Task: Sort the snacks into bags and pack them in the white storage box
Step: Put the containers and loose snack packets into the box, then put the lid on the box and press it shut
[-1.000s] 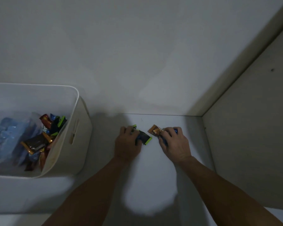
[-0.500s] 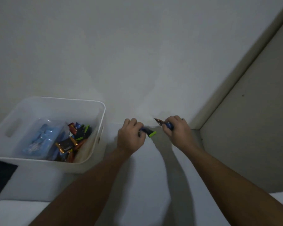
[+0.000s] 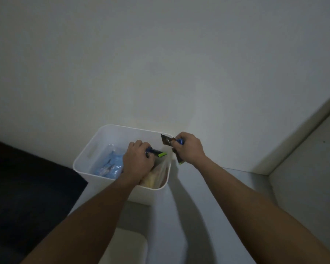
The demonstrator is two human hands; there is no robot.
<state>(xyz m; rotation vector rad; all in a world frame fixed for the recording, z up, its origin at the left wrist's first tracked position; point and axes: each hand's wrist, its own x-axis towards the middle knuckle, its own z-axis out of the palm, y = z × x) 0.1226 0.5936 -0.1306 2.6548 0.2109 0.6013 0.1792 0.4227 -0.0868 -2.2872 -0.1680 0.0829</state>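
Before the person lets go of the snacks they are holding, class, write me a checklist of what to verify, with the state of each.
1. Left hand grips its green-tipped packets: ok.
2. Left hand is over the open white storage box: ok.
3. Right hand grips its brown packets: ok.
4. Right hand is over the box: not ok, it sits at the right rim, partly outside.
5. A clear bag stands open below: cannot tell.
6. Blue bag already lies inside the box: ok.

Both hands lifted off the counter, snacks kept in grip: left hand [image 3: 136,161] now over the white storage box [image 3: 88,159], right hand [image 3: 189,148] at its far right corner.
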